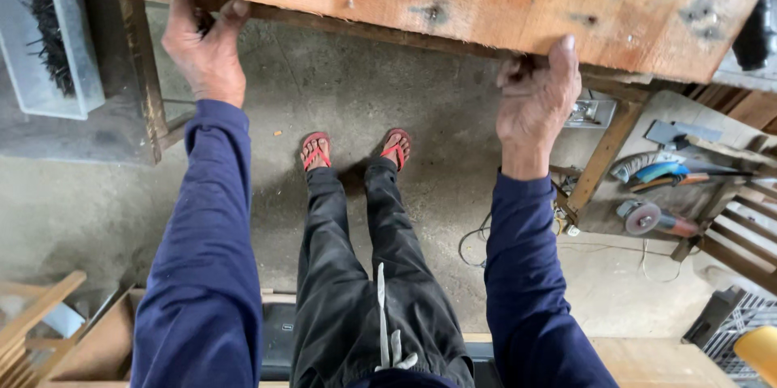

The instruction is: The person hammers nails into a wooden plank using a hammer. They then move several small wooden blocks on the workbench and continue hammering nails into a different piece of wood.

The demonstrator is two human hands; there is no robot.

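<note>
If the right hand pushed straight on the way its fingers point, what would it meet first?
The wooden plank. The right hand already grips its near edge, fingertips pointing up the picture onto the board, so nothing lies between them. The left hand holds the same edge.

Dusty concrete floor (97, 202) under everything
Angle grinder (651, 218) and its cable (473, 242) lie on it, plus hand tools (664, 169) and a cardboard box (97, 347).
</note>
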